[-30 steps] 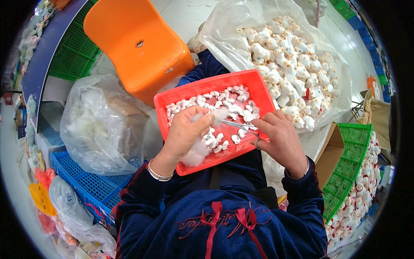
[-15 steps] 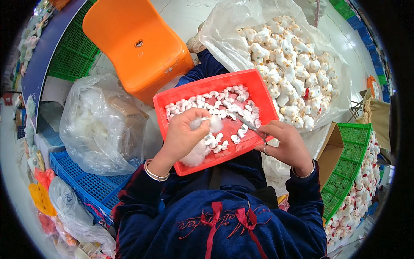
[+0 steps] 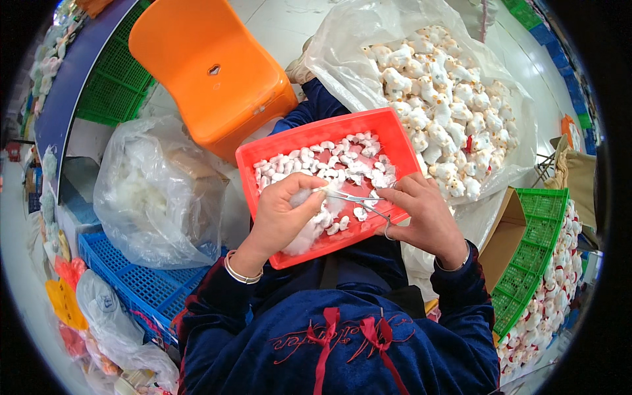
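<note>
Resting across my lap is a red plastic tray strewn with small white curved fabric pieces. A clump of white fibre stuffing lies at its near left corner. Above the tray my left hand is closed, thumb and forefinger pinching a white tuft; more stuffing shows under the fingers. Whether a fabric piece is in the pinch too, I cannot tell. My right hand grips metal forceps by the handles, a finger at one ring. The forceps' tips meet my left fingertips.
Beyond the tray stands an orange plastic stool. A clear bag of stuffing sits left, beside a blue crate. Far right, a big clear bag holds many white stuffed toys. A green crate and cardboard box stand right.
My right hand has moved left and turned, bringing the forceps from over the tray's pieces to my left fingertips. My left hand stays nearly in place.
</note>
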{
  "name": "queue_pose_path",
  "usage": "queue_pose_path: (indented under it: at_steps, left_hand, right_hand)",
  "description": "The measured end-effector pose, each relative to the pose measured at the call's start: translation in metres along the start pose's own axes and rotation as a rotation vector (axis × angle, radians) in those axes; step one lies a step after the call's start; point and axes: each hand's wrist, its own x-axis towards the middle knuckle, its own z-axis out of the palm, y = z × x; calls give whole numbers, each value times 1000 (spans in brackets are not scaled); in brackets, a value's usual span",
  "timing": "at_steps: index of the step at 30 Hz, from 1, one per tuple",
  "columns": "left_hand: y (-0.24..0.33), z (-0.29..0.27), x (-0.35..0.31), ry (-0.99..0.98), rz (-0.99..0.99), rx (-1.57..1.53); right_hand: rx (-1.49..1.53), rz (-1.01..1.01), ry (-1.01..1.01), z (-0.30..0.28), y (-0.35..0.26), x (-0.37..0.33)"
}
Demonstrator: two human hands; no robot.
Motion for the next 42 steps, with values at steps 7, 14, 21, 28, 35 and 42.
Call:
queue_pose_path:
  at_steps: [7, 14, 21, 28, 35, 42]
  left_hand:
    - [-7, -3, 3, -86, -85, -142]
    - [-4, -11, 6, -129, -179, -166]
    - [-16, -10, 12, 8, -281, -409]
    - [-14, -5, 10, -21, -257, -427]
    - [-13, -3, 6, -59, -303, -251]
    - [-3, -4, 5, 82, -48, 64]
  right_hand:
    - [-11, 4, -91, 6, 3, 1]
    - [66, -3, -21, 14, 3, 5]
    - [-4, -25, 113, -4, -13, 6]
    - [-103, 53, -85, 2, -7, 8]
    - [13, 28, -120, 13, -5, 6]
    - [146, 26, 40, -2, -3, 0]
